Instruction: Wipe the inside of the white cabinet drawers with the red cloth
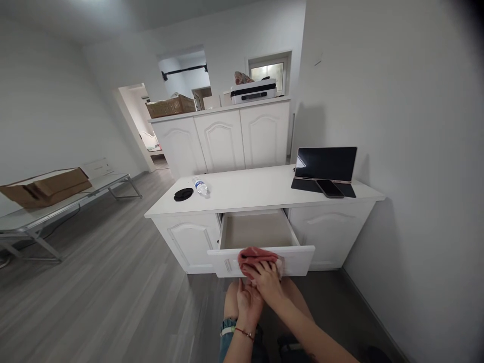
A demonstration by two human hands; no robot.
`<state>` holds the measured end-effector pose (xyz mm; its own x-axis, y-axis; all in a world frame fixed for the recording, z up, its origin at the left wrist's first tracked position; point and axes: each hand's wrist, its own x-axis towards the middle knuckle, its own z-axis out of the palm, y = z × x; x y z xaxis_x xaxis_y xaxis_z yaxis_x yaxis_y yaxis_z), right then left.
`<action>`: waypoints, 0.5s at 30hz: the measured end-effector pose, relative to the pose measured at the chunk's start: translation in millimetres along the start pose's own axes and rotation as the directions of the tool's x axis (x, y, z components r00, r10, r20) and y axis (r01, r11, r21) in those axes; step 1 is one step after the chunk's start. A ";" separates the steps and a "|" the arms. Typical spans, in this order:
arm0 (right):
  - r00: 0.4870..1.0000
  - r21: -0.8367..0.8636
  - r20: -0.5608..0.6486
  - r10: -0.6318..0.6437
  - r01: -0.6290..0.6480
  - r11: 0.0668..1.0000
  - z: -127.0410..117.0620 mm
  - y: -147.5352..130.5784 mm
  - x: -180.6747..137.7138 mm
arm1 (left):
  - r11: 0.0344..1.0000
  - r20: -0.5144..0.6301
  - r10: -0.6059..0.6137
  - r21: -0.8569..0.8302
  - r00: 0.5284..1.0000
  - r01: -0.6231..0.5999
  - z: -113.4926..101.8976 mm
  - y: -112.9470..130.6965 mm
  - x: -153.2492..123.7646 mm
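A pulled-out white drawer (260,234) stands in front of me, its inside bare. My right hand (267,281) presses a bunched red cloth (255,256) against the drawer's front panel (298,259), fingers bent over the fabric. A paler part of the cloth shows at its right side. Just below it, my left hand (248,300) is turned palm up near the panel's lower edge, thumb stretched out. Its other fingertips are partly hidden by the cloth and my right hand.
On the white cabinet top (242,189) are a plastic bottle (201,187), a black round item (183,194), a tablet (325,164) and a phone (329,188). A wall (416,201) stands close on the right. A cardboard box (49,186) rests on a folding table at left.
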<state>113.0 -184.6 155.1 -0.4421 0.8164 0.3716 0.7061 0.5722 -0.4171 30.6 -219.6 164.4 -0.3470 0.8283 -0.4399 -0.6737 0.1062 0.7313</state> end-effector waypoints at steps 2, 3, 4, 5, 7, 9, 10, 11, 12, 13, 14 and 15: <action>0.990 -0.128 -0.141 0.026 -0.045 0.991 -5.5 26.8 -16.8 | 0.973 0.065 -0.126 -0.187 0.990 0.136 -13.0 -2.7 2.4; 0.973 -0.164 -0.228 0.027 -0.065 0.984 -6.5 40.8 -24.8 | 0.939 0.099 -0.187 -0.273 0.977 0.207 -17.3 -3.6 4.1; 0.946 -0.179 -0.322 0.026 -0.088 0.980 -6.3 54.5 -32.2 | 0.902 0.126 -0.235 -0.341 0.964 0.264 -20.1 -4.4 5.9; 0.910 -0.171 -0.414 0.035 -0.115 0.979 -4.8 67.4 -38.5 | 0.872 0.145 -0.265 -0.386 0.953 0.301 -21.6 -5.1 7.8; 0.821 -0.095 -0.562 0.095 -0.178 0.979 1.5 88.4 -48.2 | 0.853 0.150 -0.280 -0.414 0.948 0.317 -22.1 -6.2 10.8; 0.740 0.043 -0.637 0.216 -0.246 0.968 11.6 99.7 -54.1 | 0.846 0.143 -0.282 -0.430 0.949 0.316 -21.8 -6.8 12.1; 0.706 0.130 -0.647 0.288 -0.270 0.954 17.6 101.2 -55.9 | 0.842 0.141 -0.283 -0.438 0.949 0.316 -21.9 -6.7 12.0; 0.675 0.223 -0.640 0.366 -0.292 0.930 24.0 100.3 -57.0 | 0.839 0.140 -0.285 -0.443 0.948 0.317 -22.0 -6.2 11.4; 0.646 0.318 -0.620 0.445 -0.311 0.896 30.6 97.3 -57.3 | 0.837 0.140 -0.287 -0.444 0.948 0.320 -22.2 -5.4 10.5; 0.619 0.407 -0.589 0.520 -0.329 0.852 37.2 92.7 -56.8 | 0.836 0.143 -0.290 -0.444 0.946 0.323 -22.3 -4.2 9.3; 0.591 0.486 -0.553 0.587 -0.344 0.804 43.6 87.4 -55.5 | 0.835 0.145 -0.294 -0.442 0.945 0.328 -22.2 -2.7 7.8; 0.566 0.552 -0.516 0.643 -0.354 0.755 49.8 81.7 -53.3 | 0.835 0.146 -0.295 -0.441 0.944 0.329 -21.9 -1.0 6.2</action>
<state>166.7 -177.5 59.8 0.4893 0.7897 0.3700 0.3842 0.1857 -0.9044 14.9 -226.7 149.6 -0.0334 0.8309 -0.5554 -0.9644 0.1191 0.2363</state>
